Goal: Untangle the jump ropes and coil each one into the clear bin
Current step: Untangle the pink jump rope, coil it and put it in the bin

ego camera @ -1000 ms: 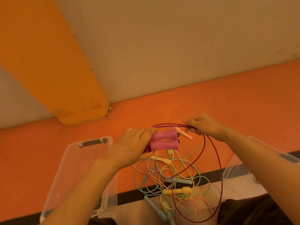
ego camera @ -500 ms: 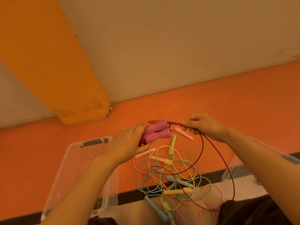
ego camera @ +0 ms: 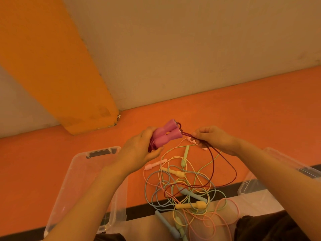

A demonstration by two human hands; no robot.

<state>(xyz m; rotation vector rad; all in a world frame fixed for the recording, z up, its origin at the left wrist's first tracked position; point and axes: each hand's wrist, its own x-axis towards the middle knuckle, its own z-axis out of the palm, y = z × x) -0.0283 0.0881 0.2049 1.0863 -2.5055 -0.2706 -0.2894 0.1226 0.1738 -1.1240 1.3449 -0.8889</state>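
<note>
Both forearms are bare from the lower edge of the picture up to the wrists; no sleeve, watch, band or glove shows on either. The left hand [ego camera: 139,150] and the right hand [ego camera: 214,140] are bare too, with no rings visible on the fingers that face the camera. At the bottom of the picture dark, almost black clothing [ego camera: 271,226] covers the person's lap, with a further patch of it showing between the arms.
</note>
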